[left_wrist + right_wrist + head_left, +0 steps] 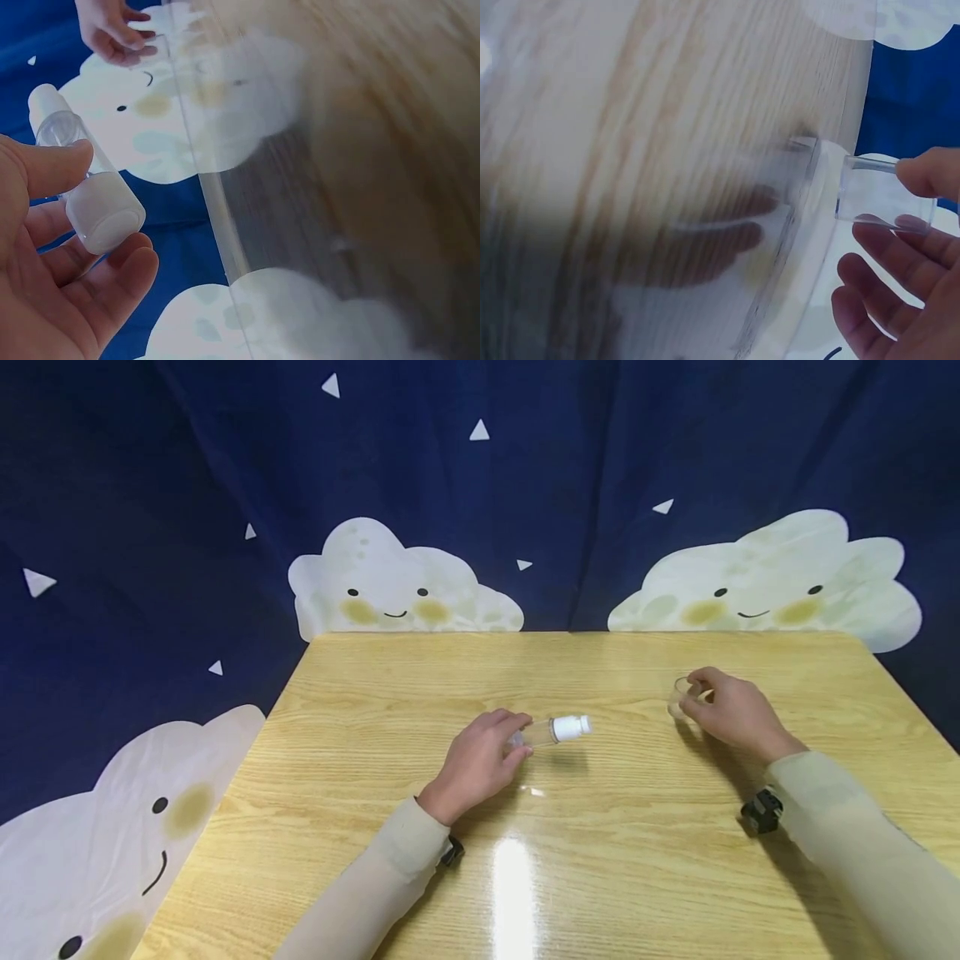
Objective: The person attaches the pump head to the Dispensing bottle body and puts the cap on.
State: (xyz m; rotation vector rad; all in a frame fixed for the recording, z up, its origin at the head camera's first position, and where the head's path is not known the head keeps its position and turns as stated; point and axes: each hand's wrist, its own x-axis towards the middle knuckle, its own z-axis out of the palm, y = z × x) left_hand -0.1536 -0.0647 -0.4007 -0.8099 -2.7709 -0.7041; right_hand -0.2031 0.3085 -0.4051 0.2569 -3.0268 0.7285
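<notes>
My left hand [478,760] grips a small clear pump bottle [541,734] near its base, between thumb and fingers. The bottle lies sideways above the table, its white top toward the right. In the left wrist view its thick whitish base [106,214] faces the camera, and the thumb presses on the side. Farther right, my right hand [738,714] pinches a clear cylindrical cap [874,193] between thumb and fingers, at or just above the tabletop. The cap is see-through, and the other fingers curve loosely below it in the right wrist view.
A glossy wood-grain table [600,868] lies under both hands and reflects a bright light. Behind it hangs a dark blue curtain [570,468] with white triangles and smiling clouds. Small black devices [763,811] sit at both wrists.
</notes>
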